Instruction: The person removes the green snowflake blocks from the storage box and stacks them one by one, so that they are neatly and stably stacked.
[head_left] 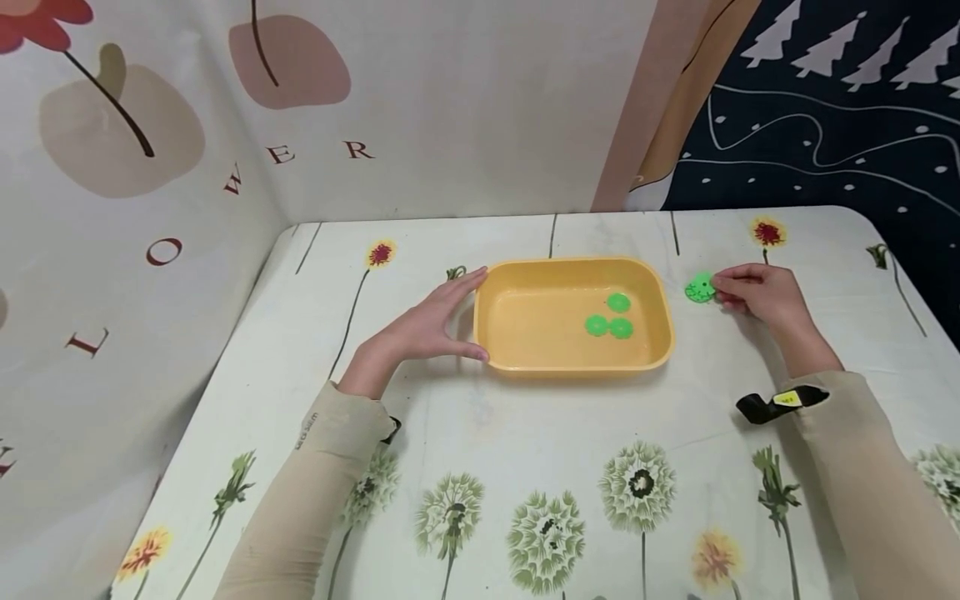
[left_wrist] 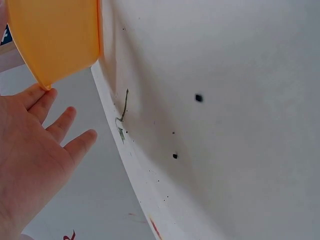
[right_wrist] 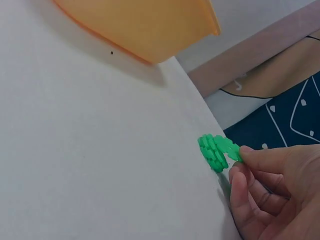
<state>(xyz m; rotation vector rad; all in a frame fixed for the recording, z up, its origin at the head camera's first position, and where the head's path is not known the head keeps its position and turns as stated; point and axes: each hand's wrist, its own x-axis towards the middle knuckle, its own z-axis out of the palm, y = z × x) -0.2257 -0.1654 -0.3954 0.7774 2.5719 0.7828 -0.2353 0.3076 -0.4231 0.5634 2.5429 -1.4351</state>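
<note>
A yellow rectangular tray (head_left: 528, 321) sits on the table with three green notched discs (head_left: 618, 327) inside, toward its right. My left hand (head_left: 423, 325) is spread across the tray's left end, thumb at the near corner and fingertips at the far one. In the left wrist view the fingers (left_wrist: 64, 122) look straight, touching the tray's rim. To the right of the tray, my right hand (head_left: 768, 296) pinches a green notched disc (right_wrist: 230, 147) between thumb and index finger. It overlaps a small stack of similar green discs (right_wrist: 211, 154) in the right wrist view.
A white cloth with printed flowers covers the table (head_left: 510, 433). Behind stands a printed curtain (head_left: 465, 108), with a dark tree-patterned cloth (head_left: 810, 125) at the back right. A black strap (head_left: 780, 404) sits by the right cuff.
</note>
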